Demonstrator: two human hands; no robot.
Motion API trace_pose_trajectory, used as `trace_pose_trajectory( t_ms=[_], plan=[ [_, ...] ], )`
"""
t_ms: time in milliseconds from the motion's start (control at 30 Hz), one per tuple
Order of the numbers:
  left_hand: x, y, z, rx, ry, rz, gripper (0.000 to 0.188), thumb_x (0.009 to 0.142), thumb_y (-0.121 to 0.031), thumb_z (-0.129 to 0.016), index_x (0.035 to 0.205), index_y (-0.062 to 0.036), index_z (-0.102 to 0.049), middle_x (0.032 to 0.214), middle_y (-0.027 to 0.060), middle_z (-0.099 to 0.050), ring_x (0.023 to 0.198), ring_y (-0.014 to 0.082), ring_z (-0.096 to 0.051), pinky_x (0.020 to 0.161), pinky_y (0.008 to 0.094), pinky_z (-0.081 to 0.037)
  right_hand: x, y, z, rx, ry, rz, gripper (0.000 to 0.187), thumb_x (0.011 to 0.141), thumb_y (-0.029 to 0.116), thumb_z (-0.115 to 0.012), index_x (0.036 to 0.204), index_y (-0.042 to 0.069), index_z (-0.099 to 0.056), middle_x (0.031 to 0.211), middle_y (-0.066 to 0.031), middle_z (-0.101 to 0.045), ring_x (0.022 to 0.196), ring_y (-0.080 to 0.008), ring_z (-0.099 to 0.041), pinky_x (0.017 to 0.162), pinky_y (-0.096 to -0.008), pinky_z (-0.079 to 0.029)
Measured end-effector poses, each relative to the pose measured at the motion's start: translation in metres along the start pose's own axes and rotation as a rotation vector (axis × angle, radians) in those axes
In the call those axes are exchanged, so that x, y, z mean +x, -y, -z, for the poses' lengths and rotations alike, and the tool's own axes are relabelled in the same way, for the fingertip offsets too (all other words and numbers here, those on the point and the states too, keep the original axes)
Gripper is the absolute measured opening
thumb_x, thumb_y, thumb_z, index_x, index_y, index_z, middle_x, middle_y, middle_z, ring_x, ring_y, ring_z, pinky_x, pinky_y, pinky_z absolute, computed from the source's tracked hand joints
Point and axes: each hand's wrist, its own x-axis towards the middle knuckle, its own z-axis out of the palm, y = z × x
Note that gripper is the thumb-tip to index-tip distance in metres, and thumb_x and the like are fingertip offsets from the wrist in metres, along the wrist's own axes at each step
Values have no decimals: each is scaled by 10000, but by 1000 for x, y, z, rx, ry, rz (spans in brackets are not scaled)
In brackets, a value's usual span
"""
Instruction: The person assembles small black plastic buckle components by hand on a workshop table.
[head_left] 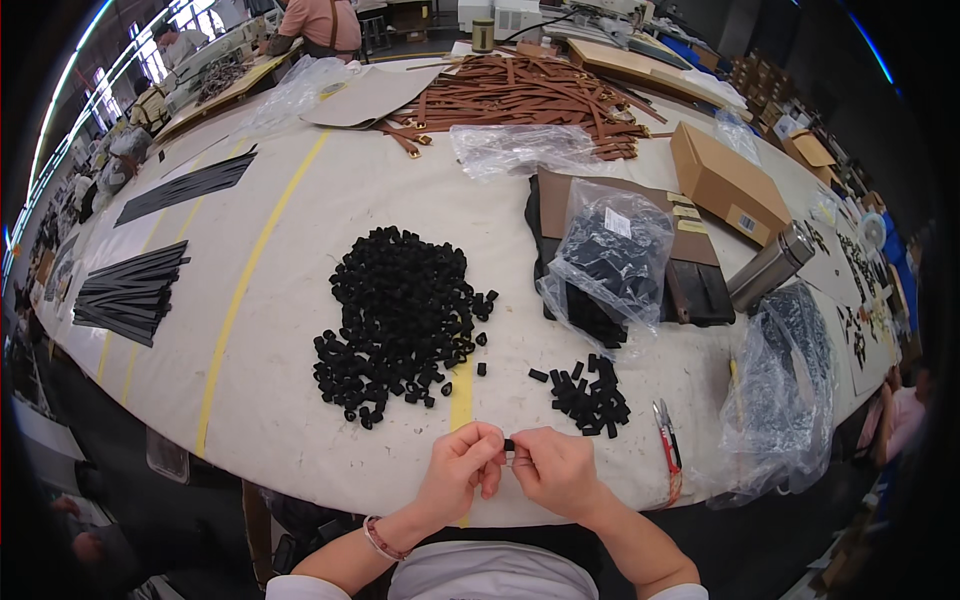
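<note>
My left hand (pixel 459 468) and my right hand (pixel 558 472) meet at the table's near edge. Between their fingertips is one small black strap loop (pixel 509 444), pinched from both sides. A large pile of black loops (pixel 400 310) lies just beyond my left hand; many look rounded and opened out. To the right, past my right hand, is a smaller group of black pieces (pixel 592 395) that look flat and short. Red-handled thread snips (pixel 667 445) rest on the table to the right of my right hand.
Two bundles of black straps (pixel 135 290) lie at left. Brown buckled straps (pixel 520 95) are heaped at the far side. At right are a plastic bag of black pieces (pixel 615 250), a cardboard box (pixel 728 182), a steel flask (pixel 770 265) and another clear bag (pixel 780 390). People work farther off.
</note>
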Motion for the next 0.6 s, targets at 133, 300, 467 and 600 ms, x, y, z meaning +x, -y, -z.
trace_pose_trajectory(
  t_ms=[133, 300, 467, 600],
  plan=[
    [2, -4, 3, -46, 98, 161, 134, 830, -140, -514, 809, -8, -513, 662, 39, -522, 431, 75, -444, 386, 196, -344, -1, -3, 1, -36, -49, 168, 174, 598, -44, -586, 749, 19, -527, 596, -67, -537, 432, -160, -514, 374, -244, -392],
    [-2, -5, 0, 87, 120, 113, 84, 814, -78, -515, 800, 1, -489, 628, 47, -517, 437, 96, -465, 394, 208, -369, -5, 2, -2, 152, -76, 7, 138, 624, -41, -599, 727, 19, -529, 588, -47, -536, 394, -109, -491, 360, -221, -380],
    [-3, 1, 0, 255, 120, 16, 54, 805, -39, -514, 790, -12, -470, 634, -2, -478, 463, 37, -427, 415, 162, -328, -10, 3, -4, 198, -78, -67, 126, 630, -27, -592, 733, 17, -533, 593, -66, -544, 438, -161, -515, 388, -250, -398],
    [-3, 7, 10, 478, 162, -135, 63, 805, -51, -519, 825, -24, -466, 650, -10, -468, 500, 24, -416, 435, 159, -335, -10, -2, 4, 567, 152, -473, 66, 695, -2, -561, 759, 8, -553, 640, -35, -592, 432, -130, -501, 411, -227, -408]
  ],
)
